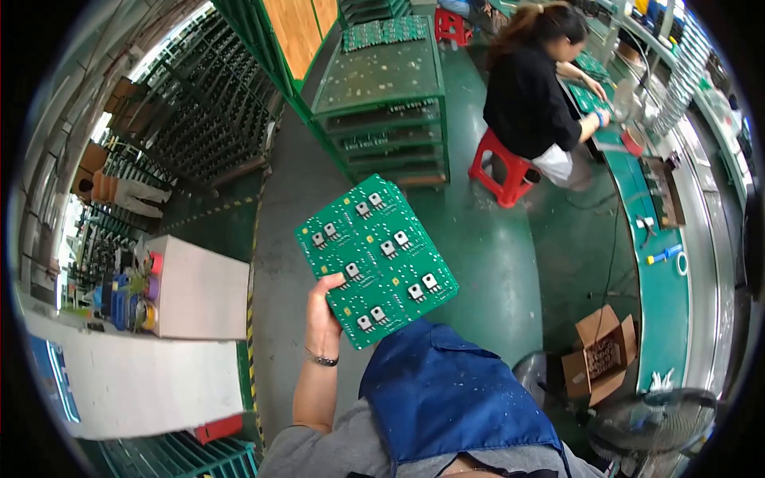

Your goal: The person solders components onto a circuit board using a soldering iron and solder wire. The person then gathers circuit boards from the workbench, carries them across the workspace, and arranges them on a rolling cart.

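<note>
My left hand [323,320] grips a green circuit board [378,259] by its near left edge, thumb on top and the other fingers hidden beneath. The board is held tilted in front of my blue apron [454,390]. Pairs of black, metal-tabbed components and small yellow squares dot its face. Along its far right side a second edge shows, as if another board lies under it; how many cannot be told. A bracelet [322,359] circles my left wrist. My right hand does not show.
Ahead stands a green rack cart [382,76] with boards on top. A co-worker [530,84] sits on a red stool [502,171] at the green bench [665,319] on the right. An open carton [602,358] and a fan [657,422] stand right; a white table [199,295], left.
</note>
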A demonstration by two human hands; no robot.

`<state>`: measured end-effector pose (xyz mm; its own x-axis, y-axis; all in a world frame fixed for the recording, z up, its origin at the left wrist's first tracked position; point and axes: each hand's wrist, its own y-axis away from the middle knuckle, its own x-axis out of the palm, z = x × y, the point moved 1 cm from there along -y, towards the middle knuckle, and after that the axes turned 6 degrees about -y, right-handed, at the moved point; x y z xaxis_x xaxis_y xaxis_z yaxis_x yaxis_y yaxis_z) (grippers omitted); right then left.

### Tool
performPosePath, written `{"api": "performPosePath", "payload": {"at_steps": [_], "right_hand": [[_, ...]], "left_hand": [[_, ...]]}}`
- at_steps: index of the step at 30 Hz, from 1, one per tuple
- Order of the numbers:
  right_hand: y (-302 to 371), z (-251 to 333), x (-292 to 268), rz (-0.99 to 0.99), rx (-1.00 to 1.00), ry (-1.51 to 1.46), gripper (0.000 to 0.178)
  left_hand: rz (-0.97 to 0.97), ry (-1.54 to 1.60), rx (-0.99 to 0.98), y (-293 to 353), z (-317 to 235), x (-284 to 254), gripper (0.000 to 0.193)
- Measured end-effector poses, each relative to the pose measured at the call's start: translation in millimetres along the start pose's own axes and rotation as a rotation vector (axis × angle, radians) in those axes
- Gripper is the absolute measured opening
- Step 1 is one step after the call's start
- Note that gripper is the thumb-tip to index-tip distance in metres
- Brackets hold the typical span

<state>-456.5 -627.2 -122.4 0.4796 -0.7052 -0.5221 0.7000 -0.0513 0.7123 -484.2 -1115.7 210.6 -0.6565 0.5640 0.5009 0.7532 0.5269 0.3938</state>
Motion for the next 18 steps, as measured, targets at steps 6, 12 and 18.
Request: {"api": "performPosePath", "payload": {"at_steps": [6, 12, 18], "right_hand": [[-126.2, 169.4, 24.1, -0.258, -0.331, 0.078, 0.037], [-140.3, 528.7, -50.2, -0.124, -0.452, -0.300, 0.034], [-216.6, 736.2, -74.8, 0.462, -0.543, -0.534, 0.033]], "left_hand": [[0.104, -0.060, -0.066, -193.0, -74.3, 21.5, 0.047], [0.126, 0.060, -0.005, -394.1, -107.7, 75.9, 0.048], [0.079, 0.233, 0.049, -579.0, -129.7, 131.5, 0.047]]}}
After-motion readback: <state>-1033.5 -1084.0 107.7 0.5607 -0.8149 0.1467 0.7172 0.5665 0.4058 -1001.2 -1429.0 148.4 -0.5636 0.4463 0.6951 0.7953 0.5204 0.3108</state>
